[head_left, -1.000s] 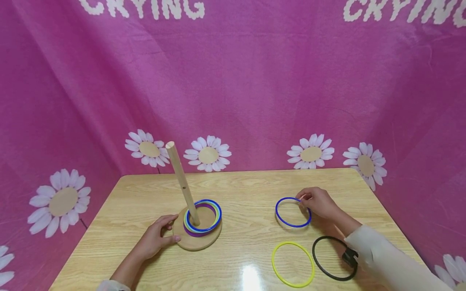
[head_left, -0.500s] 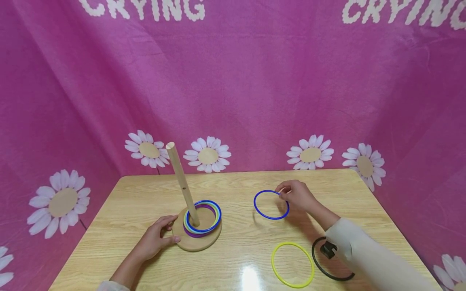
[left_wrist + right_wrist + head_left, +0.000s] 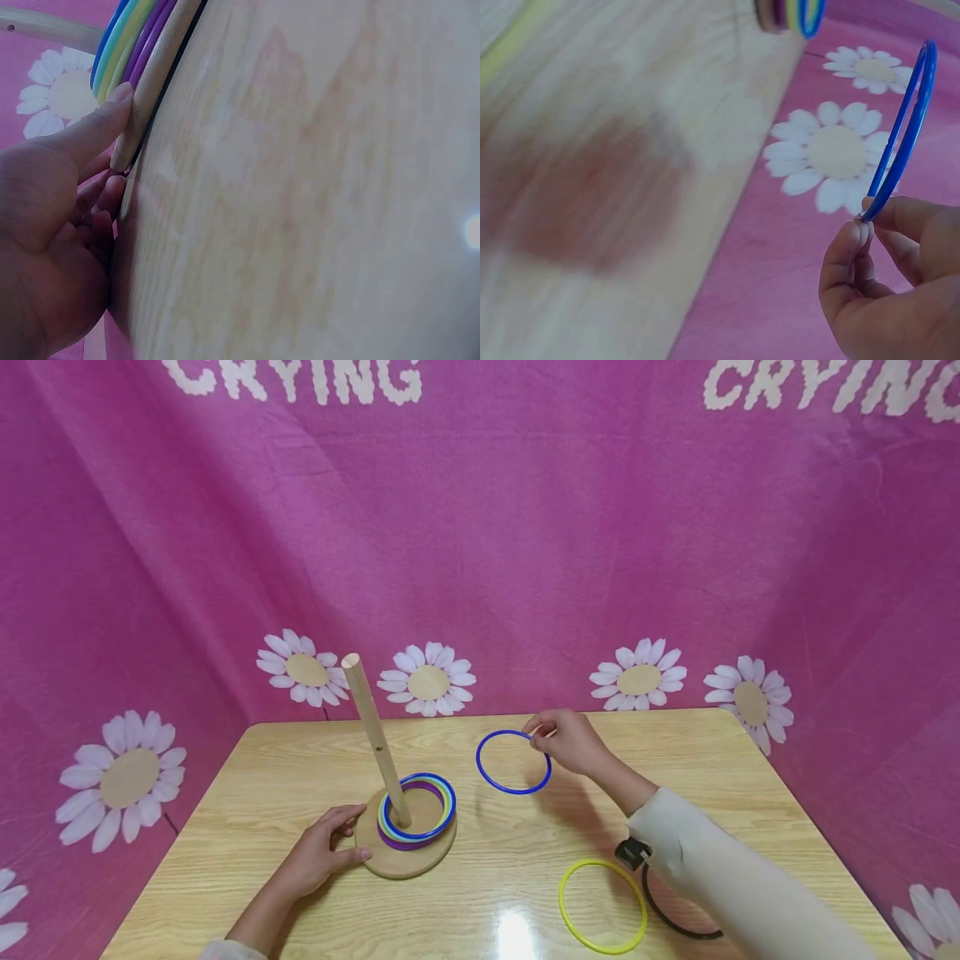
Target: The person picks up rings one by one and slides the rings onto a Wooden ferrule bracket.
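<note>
My right hand (image 3: 572, 742) pinches a thin blue ring (image 3: 513, 792) by its right rim, holding it over the table right of the stand. In the right wrist view this blue ring (image 3: 909, 133) stands edge-on above thumb and fingertips. My left hand (image 3: 318, 857) grips the round wooden base (image 3: 401, 865) of a ring toss stand, its thumb on the upper face. From the base rises a leaning-looking wooden peg (image 3: 372, 731). Around the peg's foot lies a stack of rings (image 3: 127, 54), blue on top, then pale green, yellow and purple.
A yellow ring (image 3: 561, 900) lies flat on the wooden table (image 3: 300, 760) near its front. Beside it a black ring (image 3: 678, 929) is partly covered by the right sleeve (image 3: 720, 860). A pink cloth (image 3: 480, 543) with daisies hangs behind and at both sides.
My right hand has carried the blue ring leftward and toward the table's far side, closer to the stand. The right sleeve now covers more of the black ring. My left hand stays put.
</note>
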`<action>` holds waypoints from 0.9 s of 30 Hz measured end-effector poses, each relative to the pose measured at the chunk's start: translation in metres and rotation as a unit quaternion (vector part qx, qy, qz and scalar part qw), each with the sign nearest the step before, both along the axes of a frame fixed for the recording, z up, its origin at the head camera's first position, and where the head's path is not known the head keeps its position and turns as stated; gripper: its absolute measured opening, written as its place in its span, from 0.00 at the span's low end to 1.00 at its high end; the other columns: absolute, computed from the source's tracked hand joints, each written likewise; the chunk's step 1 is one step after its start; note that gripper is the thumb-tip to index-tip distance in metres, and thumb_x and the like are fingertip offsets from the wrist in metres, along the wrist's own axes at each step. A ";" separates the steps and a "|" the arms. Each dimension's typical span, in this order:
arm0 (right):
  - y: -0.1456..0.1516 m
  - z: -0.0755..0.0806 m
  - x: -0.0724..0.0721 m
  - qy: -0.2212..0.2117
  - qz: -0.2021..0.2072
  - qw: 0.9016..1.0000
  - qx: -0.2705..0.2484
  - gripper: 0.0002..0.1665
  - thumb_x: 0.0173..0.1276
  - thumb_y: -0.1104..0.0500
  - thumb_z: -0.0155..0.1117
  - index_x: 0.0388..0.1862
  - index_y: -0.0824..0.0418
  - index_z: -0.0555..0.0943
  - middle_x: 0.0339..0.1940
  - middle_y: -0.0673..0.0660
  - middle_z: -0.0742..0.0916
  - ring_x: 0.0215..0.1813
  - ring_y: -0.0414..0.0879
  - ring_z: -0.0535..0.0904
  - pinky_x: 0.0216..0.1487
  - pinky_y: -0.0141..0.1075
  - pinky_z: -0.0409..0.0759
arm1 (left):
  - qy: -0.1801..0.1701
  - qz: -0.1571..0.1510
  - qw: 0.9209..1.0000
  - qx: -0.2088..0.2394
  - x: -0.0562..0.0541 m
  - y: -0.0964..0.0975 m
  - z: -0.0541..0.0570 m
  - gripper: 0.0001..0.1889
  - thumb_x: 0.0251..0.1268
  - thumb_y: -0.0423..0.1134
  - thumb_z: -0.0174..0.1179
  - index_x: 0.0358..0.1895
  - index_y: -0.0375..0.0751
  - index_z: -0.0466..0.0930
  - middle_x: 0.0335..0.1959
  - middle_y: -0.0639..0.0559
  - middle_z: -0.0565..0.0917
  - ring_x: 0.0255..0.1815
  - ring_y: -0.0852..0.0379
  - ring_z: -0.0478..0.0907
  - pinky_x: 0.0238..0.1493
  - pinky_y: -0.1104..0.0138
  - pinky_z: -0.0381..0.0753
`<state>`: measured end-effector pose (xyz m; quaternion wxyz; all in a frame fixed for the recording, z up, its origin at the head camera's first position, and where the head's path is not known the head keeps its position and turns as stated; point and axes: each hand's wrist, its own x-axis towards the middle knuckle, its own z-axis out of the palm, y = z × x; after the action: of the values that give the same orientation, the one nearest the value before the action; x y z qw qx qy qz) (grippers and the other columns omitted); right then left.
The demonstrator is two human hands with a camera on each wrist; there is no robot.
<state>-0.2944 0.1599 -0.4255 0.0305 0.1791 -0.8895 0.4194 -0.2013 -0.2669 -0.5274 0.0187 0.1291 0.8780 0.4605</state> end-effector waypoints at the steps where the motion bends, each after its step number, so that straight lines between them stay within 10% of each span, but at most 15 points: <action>1: -0.004 0.004 0.000 0.000 0.003 1.000 -0.004 0.08 0.65 0.69 0.68 0.42 0.64 0.89 0.31 0.57 0.88 0.33 0.43 0.82 0.31 0.34 0.77 | 0.001 -0.001 1.000 -0.001 0.000 0.000 0.000 0.37 0.58 0.38 0.77 0.70 0.31 0.74 0.63 0.42 0.78 0.52 0.53 0.72 0.56 0.68 0.75; 27: -0.089 0.134 0.017 0.094 -0.003 0.984 -0.154 0.10 0.65 0.66 0.71 0.45 0.62 0.89 0.37 0.58 0.91 0.34 0.45 0.83 0.35 0.32 0.78 | 0.008 0.009 1.000 -0.017 0.000 0.002 0.000 0.37 0.57 0.39 0.77 0.70 0.30 0.74 0.63 0.41 0.78 0.51 0.55 0.73 0.56 0.69 0.75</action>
<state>-0.2771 0.0708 -0.2912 0.1427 0.2083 -0.8081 0.5321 -0.2017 -0.2653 -0.5279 0.0101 0.1241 0.8871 0.4445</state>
